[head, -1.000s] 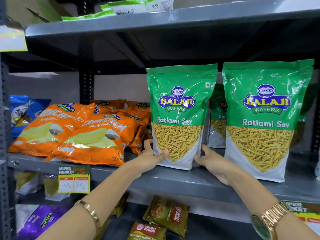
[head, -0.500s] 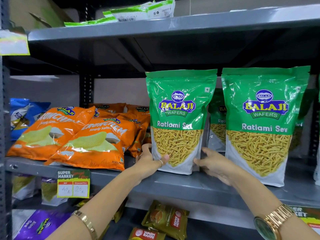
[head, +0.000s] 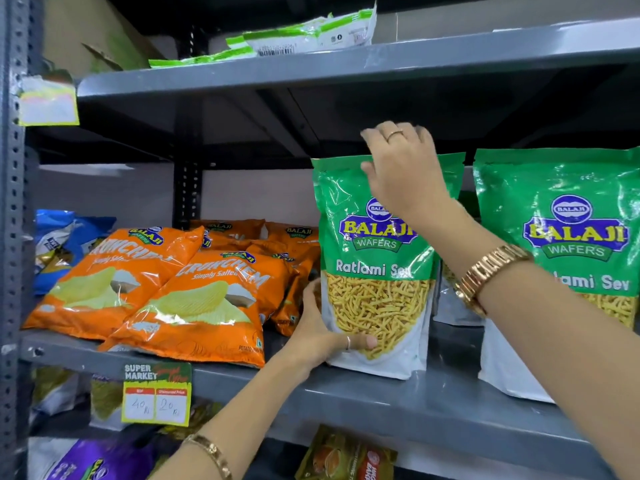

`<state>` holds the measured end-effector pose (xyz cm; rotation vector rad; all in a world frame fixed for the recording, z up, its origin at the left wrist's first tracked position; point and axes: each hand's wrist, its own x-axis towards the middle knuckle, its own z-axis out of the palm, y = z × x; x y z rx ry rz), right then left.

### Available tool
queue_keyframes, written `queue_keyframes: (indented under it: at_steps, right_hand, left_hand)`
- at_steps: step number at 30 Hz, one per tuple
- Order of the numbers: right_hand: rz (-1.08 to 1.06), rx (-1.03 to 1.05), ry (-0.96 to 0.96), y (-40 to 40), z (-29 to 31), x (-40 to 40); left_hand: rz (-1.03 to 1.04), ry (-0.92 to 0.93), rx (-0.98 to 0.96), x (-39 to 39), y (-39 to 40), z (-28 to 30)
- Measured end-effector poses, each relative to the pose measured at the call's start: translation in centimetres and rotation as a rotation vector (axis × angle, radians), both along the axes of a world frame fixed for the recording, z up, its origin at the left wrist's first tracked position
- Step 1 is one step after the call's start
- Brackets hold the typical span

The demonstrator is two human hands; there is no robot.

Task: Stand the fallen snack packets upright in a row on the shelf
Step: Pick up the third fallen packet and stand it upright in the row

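A green Ratlami Sev packet (head: 377, 271) stands upright on the grey middle shelf (head: 398, 400). My left hand (head: 322, 336) grips its lower left corner, thumb across the front. My right hand (head: 403, 171) pinches the packet's top edge from the front. A second green Ratlami Sev packet (head: 568, 258) stands upright to the right, apart from the first. More green packets behind them are mostly hidden. Several orange Crunchem chip packets (head: 194, 299) lie flat and overlapping to the left.
Blue packets (head: 59, 247) lie at the shelf's far left by the perforated upright post (head: 10, 237). A price tag (head: 156, 393) hangs on the shelf lip. The upper shelf (head: 346, 60) carries flat green-white packets. Tea packets (head: 346, 459) sit on the shelf below.
My right hand rose from the packet's lower right side to its top edge. My left hand kept its hold on the lower left corner. The camera moved closer.
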<state>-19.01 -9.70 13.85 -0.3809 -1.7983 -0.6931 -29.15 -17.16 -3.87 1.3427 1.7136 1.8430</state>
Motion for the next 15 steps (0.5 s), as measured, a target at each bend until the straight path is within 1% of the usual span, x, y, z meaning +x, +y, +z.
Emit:
queue_keyframes:
  at_steps: [2, 4, 7, 10, 15]
  right_hand:
    - [-0.092, -0.053, -0.09, 0.1, 0.6, -0.7]
    - [-0.094, -0.097, -0.132, 0.0, 0.9, -0.9]
    - [-0.022, -0.128, -0.075, 0.1, 2.4, -0.3]
    - [0.021, -0.159, -0.063, 0.4, 3.2, 0.1]
    - [0.028, -0.088, -0.033, 1.2, 2.3, -0.4]
  left_hand:
    - [-0.018, 0.014, -0.008, -0.1, 0.1, -0.2]
    - [-0.016, 0.026, -0.022, -0.4, 0.2, -0.5]
    - [-0.021, 0.037, -0.059, -0.4, 0.3, -0.8]
    - [-0.011, 0.054, -0.066, -0.4, 0.4, -0.8]
    - [-0.007, 0.068, -0.06, -0.9, 0.7, -1.1]
